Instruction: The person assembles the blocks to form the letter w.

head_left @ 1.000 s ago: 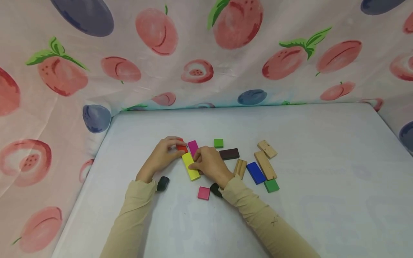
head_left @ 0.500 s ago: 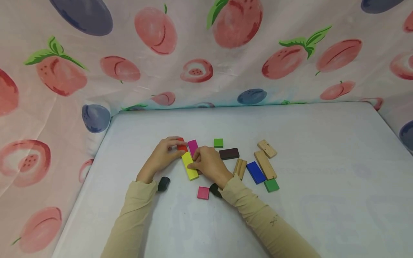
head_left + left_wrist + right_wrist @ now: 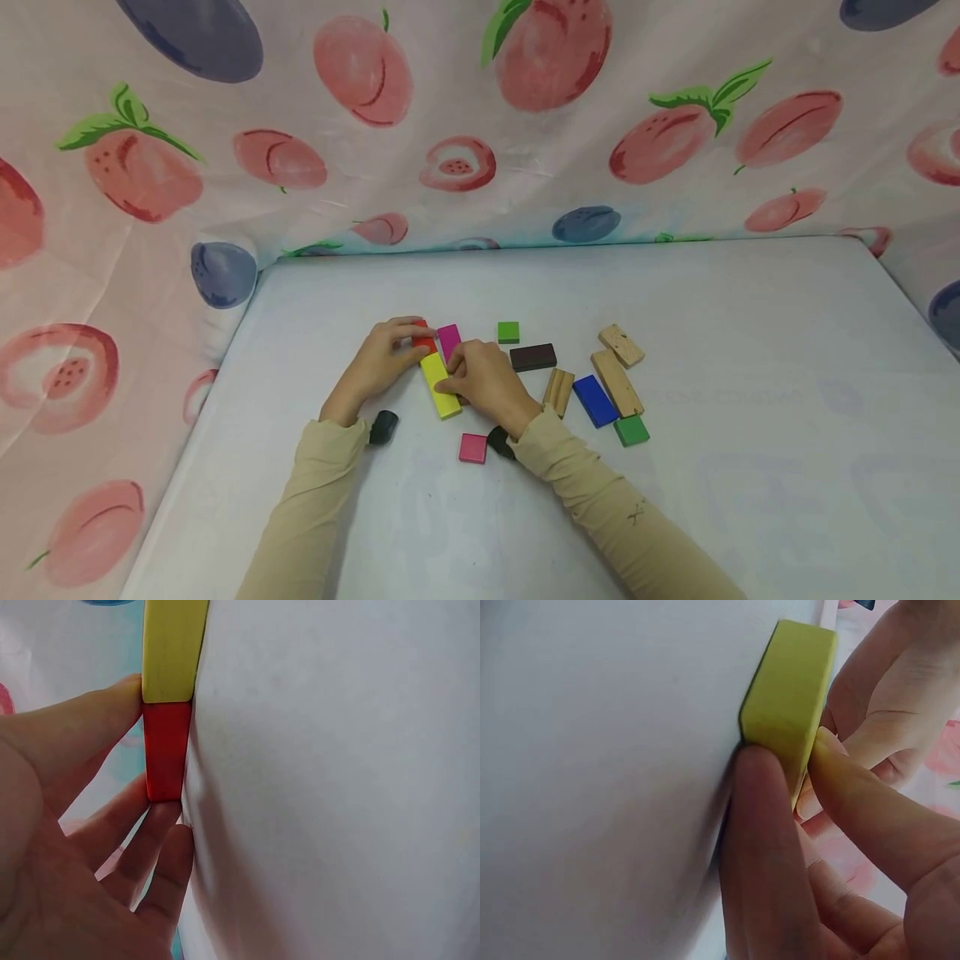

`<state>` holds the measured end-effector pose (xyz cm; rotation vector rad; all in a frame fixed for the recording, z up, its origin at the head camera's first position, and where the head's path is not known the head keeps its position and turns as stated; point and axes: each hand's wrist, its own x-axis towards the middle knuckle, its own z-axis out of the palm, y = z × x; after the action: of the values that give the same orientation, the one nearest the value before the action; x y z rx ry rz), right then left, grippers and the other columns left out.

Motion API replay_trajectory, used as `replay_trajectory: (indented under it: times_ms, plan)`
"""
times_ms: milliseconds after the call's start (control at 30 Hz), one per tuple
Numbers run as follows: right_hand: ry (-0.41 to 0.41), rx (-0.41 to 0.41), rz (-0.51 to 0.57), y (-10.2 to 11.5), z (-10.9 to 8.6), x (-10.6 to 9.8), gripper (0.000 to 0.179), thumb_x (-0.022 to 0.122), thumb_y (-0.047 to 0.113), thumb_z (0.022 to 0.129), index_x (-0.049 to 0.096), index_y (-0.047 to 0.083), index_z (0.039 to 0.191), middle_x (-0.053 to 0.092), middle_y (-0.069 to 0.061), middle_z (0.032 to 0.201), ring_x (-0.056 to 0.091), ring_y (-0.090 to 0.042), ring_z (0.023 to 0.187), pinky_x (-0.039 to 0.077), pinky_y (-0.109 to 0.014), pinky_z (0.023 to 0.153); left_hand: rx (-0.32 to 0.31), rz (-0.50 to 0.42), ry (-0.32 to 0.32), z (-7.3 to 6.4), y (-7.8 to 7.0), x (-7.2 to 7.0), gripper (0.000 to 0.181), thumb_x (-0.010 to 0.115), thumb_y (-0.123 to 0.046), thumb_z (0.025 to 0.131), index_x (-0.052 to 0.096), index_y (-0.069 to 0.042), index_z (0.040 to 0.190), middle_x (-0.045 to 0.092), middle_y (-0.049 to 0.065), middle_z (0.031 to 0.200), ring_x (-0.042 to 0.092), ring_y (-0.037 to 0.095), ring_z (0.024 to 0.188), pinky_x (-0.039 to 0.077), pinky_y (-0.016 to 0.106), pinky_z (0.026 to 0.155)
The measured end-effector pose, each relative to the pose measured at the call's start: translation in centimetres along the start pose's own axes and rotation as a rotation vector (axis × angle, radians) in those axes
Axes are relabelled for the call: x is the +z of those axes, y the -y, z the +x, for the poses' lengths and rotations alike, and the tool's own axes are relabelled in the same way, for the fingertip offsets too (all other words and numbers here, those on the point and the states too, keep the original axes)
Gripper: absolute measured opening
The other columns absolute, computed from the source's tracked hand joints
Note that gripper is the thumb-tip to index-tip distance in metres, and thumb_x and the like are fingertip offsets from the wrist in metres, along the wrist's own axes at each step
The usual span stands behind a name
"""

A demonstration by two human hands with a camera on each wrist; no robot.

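My left hand (image 3: 378, 362) holds a red block (image 3: 423, 337) between thumb and fingers; in the left wrist view, the thumb reaches the seam where it meets a yellow block (image 3: 172, 649). The yellow block (image 3: 440, 386) lies end to end with the red one, slanting towards me. With thumb and fingers my right hand (image 3: 487, 379) pinches this yellow block; the right wrist view has the thumb on its upper face and a finger (image 3: 761, 817) at its end and lower edge. A magenta block (image 3: 448, 340) lies between the hands, partly covered by the right one.
Right of the hands lie a green block (image 3: 508, 332), a dark brown block (image 3: 532, 357), a grooved wooden block (image 3: 558, 390), a blue block (image 3: 596, 402), two plain wooden blocks (image 3: 618, 383) and another green block (image 3: 632, 431). A pink square block (image 3: 472, 448) sits nearer me on the white table (image 3: 750, 375).
The yellow block has shifted very slightly left and away from me, together with the right fingers. The left wrist has edged a little to the right. Other blocks stay put.
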<state>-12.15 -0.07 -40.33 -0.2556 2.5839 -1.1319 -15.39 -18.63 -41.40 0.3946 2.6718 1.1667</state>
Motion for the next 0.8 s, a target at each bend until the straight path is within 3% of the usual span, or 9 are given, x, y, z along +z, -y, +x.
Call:
replay_trajectory:
  times_ms: [333,567,800]
  plan:
    - [0.009,-0.008,-0.019,0.1,-0.3,-0.2,0.029,0.082,0.023,0.083,0.071,0.002,0.099,0.066,-0.002,0.072,0.059,-0.012,0.063,0.051,-0.021,0.058,-0.006,-0.001,-0.011,-0.2,0.0,0.0,0.035,0.066,-0.012,0.095,0.066,-0.008,0.13,0.05,0.016,0.146,0.041,0.036,0.139,0.04,0.053,0.111]
    - [0.004,-0.056,-0.081,0.4,-1.2,-0.4,0.037,0.079,0.025,0.086,0.071,0.002,0.113,0.066,-0.001,0.078,0.059,-0.013,0.07,0.05,-0.02,0.062,-0.027,0.066,-0.065,-0.6,-0.6,-0.1,0.037,0.066,-0.015,0.096,0.063,-0.009,0.132,0.046,0.015,0.15,0.039,0.036,0.142,0.039,0.054,0.112]
    - [0.035,-0.091,-0.108,0.3,-2.4,-1.1,0.035,0.079,0.025,0.086,0.071,0.006,0.114,0.066,-0.001,0.091,0.059,-0.014,0.083,0.055,-0.023,0.077,-0.003,0.107,-0.086,-1.2,-1.6,-0.4,0.037,0.067,-0.017,0.096,0.063,-0.011,0.132,0.046,0.013,0.151,0.036,0.036,0.143,0.03,0.061,0.115]
